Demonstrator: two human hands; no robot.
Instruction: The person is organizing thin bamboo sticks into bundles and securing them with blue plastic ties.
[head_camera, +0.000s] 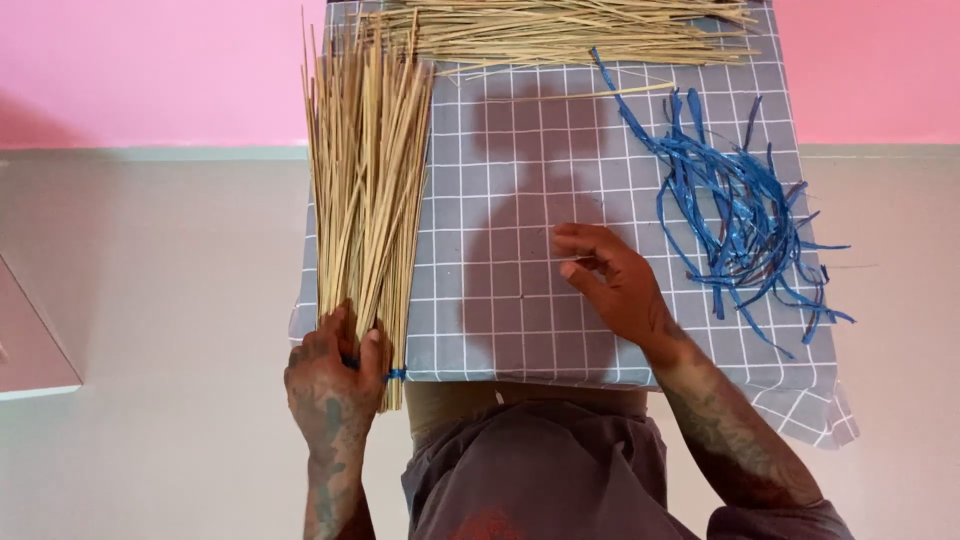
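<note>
free: grey checked cloth (520, 180) centre | blocked: stick bundle (365, 170) left, loose sticks (560, 30) top, blue strips (745, 215) right

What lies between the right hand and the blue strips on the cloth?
Nothing visible. The right hand rests on the checked cloth, and only bare cloth separates it from the blue strips to its right. The left hand holds the stick bundle.

No packages, labels, signs or screens show anywhere in this view.
</note>
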